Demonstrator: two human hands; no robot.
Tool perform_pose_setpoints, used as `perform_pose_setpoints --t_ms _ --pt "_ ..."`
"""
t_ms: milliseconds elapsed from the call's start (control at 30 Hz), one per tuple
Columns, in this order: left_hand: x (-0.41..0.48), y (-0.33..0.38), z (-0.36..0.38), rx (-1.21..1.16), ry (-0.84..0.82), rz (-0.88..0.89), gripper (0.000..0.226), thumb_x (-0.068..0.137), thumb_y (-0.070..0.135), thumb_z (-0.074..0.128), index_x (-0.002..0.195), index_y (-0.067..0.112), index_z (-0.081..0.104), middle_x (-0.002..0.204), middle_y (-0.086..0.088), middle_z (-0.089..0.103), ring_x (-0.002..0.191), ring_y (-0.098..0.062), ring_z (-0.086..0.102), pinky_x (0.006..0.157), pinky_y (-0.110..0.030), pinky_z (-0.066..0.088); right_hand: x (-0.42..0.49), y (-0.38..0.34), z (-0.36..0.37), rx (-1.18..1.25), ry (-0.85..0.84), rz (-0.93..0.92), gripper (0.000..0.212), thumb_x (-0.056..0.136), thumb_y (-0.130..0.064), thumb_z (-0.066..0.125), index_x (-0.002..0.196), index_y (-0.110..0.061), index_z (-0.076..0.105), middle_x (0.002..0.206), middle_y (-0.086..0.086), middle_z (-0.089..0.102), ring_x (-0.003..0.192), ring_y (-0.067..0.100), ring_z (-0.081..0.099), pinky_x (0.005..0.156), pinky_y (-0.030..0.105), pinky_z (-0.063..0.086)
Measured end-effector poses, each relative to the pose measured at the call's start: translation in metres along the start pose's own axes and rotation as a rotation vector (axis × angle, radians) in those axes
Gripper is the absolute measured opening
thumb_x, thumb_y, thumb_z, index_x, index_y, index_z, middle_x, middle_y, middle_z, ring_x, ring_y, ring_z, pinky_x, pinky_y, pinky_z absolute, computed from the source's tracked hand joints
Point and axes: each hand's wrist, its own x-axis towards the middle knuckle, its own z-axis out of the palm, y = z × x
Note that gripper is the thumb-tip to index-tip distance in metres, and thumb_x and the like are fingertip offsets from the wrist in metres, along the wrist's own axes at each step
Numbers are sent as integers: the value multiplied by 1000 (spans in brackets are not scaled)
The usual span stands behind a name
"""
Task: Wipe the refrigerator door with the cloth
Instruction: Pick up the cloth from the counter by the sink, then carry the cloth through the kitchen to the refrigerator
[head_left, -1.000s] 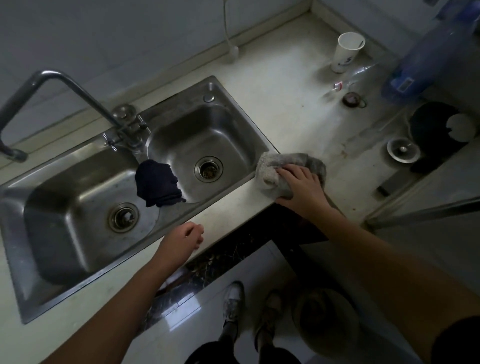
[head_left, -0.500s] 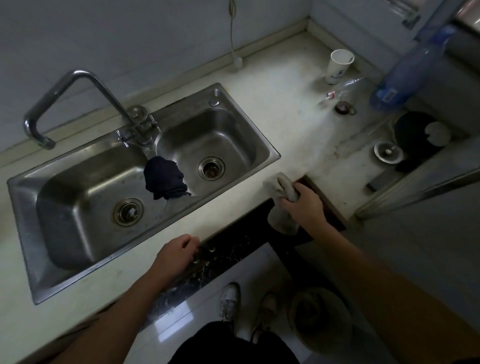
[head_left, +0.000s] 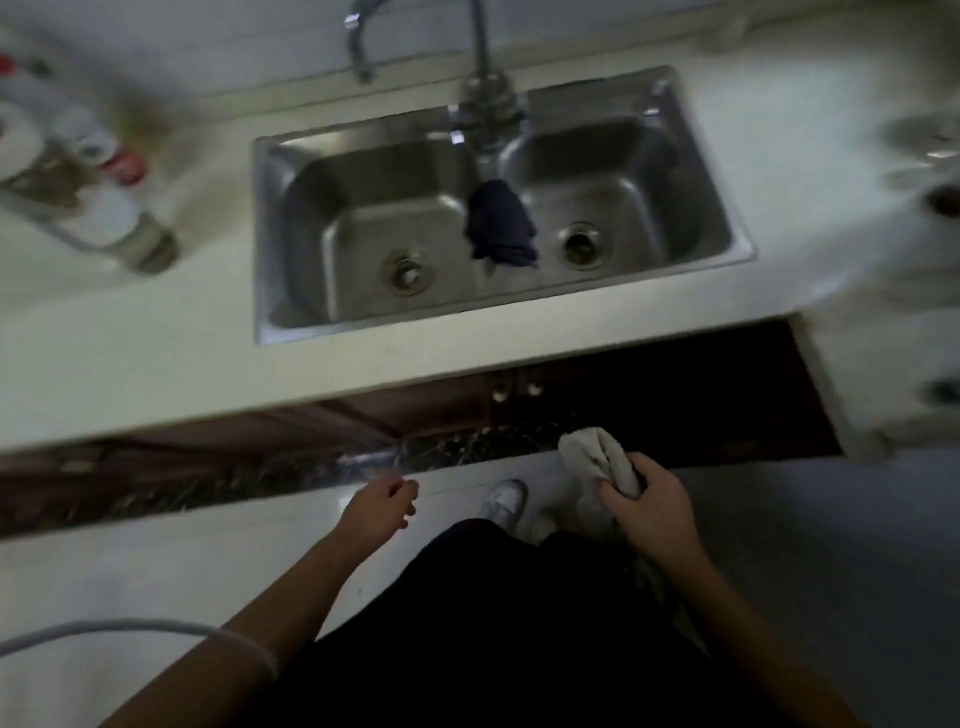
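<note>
I see the right hand (head_left: 652, 512) low at 5 o'clock, just in front of the counter (head_left: 156, 353) edge. Its fingers (head_left: 618, 491) curl tight round the gray cloth (head_left: 602, 460), and the top of the cloth sticks up out of the fist. The left hand (head_left: 379, 506) hangs at 7 o'clock above the floor, fingers loosely curled, holding nothing. At 12 o'clock is the sink (head_left: 291, 150), with a dark rag (head_left: 501, 223) draped over the wall between its two bowls.

Head view — high, facing steeply down over the sink (head_left: 498, 208).
</note>
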Motion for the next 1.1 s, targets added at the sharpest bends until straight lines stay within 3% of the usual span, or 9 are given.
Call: perform_pose_setpoints --t_ms 67,267,333,433,567,700,833,1000,1100 --pt "-28 -38 -1 -100 100 -83 38 92 41 53 89 7 69 86 -9 74 78 -29 71 77 -38 56 4 -11 20 -124 -146 -80 18 90 -33 75 101 -35 61 90 -17 65 85 3 62 69 21 46" --pt "-122 -145 26 -411 365 -287 29 101 26 50 94 6 69 87 -11 74 68 -21 66 56 -25 45 -9 -57 95 -339 -479 -298 19 89 -27 78 94 -27 60 82 -16 61 75 0 57 61 4 41" --pt "-147 -182 41 -532 437 -334 29 99 29 52 90 6 68 83 -12 73 66 -24 65 56 -28 44 -20 -71 121 -402 -552 -376 21 86 -33 80 96 -31 62 84 -19 63 78 -3 59 63 7 42" --pt "-176 -235 62 -684 547 -388 38 87 43 51 84 10 69 76 -9 73 61 -25 66 61 -32 49 -37 -93 161 -462 -662 -449 18 84 -35 80 96 -32 66 88 -15 69 84 1 63 72 24 50" --pt "-197 -300 80 -776 572 -456 29 100 25 53 82 10 69 75 -8 75 61 -21 69 57 -29 48 -60 -120 219 -543 -785 -505 18 85 -32 80 98 -34 67 90 -14 70 87 1 65 72 25 48" --pt "-207 -356 75 -910 612 -518 34 98 29 55 79 5 68 70 -12 70 55 -19 64 52 -26 48 -79 -141 286 -611 -806 -537 13 83 -30 80 91 -32 69 84 -9 72 82 4 66 69 25 49" --pt "-209 -397 48 -1090 679 -607 35 103 22 49 89 -3 69 72 -13 67 52 -18 60 44 -20 43 -102 -158 358 -661 -789 -571 13 81 -28 81 88 -29 70 82 -10 72 82 10 67 71 31 52" --pt "-209 -408 5 -1385 785 -623 30 101 23 50 85 3 64 79 -17 68 60 -28 61 57 -29 46 -128 -186 434 -686 -822 -616 17 82 -26 81 96 -27 72 87 -8 73 84 11 68 82 40 59" --pt "-216 -420 -21 -1460 885 -622 27 100 19 53 81 5 65 78 -16 68 60 -28 61 68 -36 49 -134 -208 486 -748 -928 -681 21 82 -26 80 101 -26 72 89 -8 73 85 10 68 80 36 57"
